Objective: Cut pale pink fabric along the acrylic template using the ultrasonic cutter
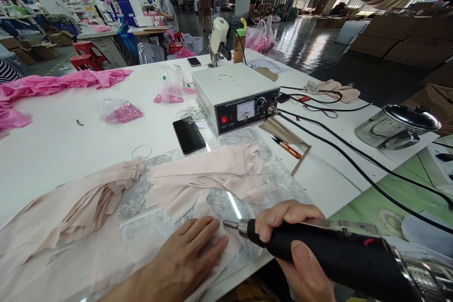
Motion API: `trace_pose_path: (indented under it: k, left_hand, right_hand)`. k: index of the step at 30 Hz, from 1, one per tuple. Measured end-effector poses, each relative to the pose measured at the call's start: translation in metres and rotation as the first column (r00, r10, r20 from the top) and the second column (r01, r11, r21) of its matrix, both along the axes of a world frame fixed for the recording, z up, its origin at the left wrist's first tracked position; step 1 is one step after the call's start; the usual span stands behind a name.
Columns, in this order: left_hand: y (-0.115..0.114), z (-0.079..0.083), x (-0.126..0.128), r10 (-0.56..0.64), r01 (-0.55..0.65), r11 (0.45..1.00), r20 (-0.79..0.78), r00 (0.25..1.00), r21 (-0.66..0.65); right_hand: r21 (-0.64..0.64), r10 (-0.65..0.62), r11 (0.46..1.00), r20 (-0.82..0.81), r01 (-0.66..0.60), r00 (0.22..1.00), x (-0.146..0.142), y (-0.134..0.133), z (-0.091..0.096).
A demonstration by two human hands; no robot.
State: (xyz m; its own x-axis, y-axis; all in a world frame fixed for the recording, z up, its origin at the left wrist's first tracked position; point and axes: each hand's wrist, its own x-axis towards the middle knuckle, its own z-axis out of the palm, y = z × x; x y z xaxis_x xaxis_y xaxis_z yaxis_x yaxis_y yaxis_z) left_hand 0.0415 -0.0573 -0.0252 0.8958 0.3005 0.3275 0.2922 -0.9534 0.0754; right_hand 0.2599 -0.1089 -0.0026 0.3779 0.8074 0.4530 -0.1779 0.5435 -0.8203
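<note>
My left hand point(184, 259) lies flat with fingers stretched out on pale pink fabric strips point(208, 177) at the table's near edge. My right hand point(297, 250) is wrapped round a black handheld tool point(329, 255) whose metal tip points left at the fabric just beyond my left fingertips. The strips lie on a glass plate point(283, 179) over a lace pattern. A black cable point(354, 170) runs from the tool's side toward a white control box point(237, 94) with a dial gauge.
A black phone point(188, 135) lies left of the box. Bags of pink beads point(122, 112) and pink cloth point(60, 82) lie further left. Orange-handled snips point(287, 147), a steel pot point(398, 127) and a green-capped bottle point(239, 40) stand right. People sit and stand at the back.
</note>
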Motion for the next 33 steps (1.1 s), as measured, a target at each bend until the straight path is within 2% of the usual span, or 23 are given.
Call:
trace_pose_path:
  k: [6, 13, 17, 21, 24, 30, 33]
  left_hand:
    - [-0.002, 0.001, -0.001, 0.008, -0.008, 1.0, -0.003, 1.0, 0.0]
    - [-0.003, -0.005, -0.003, 0.007, -0.007, 1.0, 0.012, 1.0, -0.026]
    - [-0.005, -0.004, -0.003, -0.012, 0.012, 0.999, 0.024, 1.0, -0.036]
    - [-0.005, 0.003, -0.004, -0.065, 0.066, 0.997, 0.033, 0.997, -0.041]
    - [-0.004, 0.006, -0.006, -0.085, 0.085, 0.996, 0.033, 0.996, -0.016]
    - [-0.002, -0.012, -0.011, -0.016, 0.016, 1.0, 0.076, 0.997, 0.003]
    - [-0.003, -0.019, -0.013, 0.006, -0.006, 1.0, 0.072, 0.997, 0.004]
  right_hand:
    - [-0.025, 0.08, 0.996, -0.024, -0.08, 0.997, -0.002, 0.0, -0.012]
    - [-0.02, 0.095, 0.995, -0.01, -0.095, 0.995, -0.003, 0.005, -0.013]
    - [-0.05, 0.087, 0.995, -0.028, -0.089, 0.996, 0.001, -0.002, -0.007]
    - [-0.093, 0.044, 0.994, -0.11, -0.055, 0.993, 0.006, -0.019, 0.006]
    - [-0.11, 0.064, 0.991, -0.107, -0.076, 0.992, 0.006, -0.026, 0.01]
    - [-0.055, 0.099, 0.993, -0.041, -0.101, 0.994, 0.005, -0.026, 0.001]
    - [-0.089, 0.111, 0.99, -0.03, -0.113, 0.993, 0.007, -0.028, 0.0]
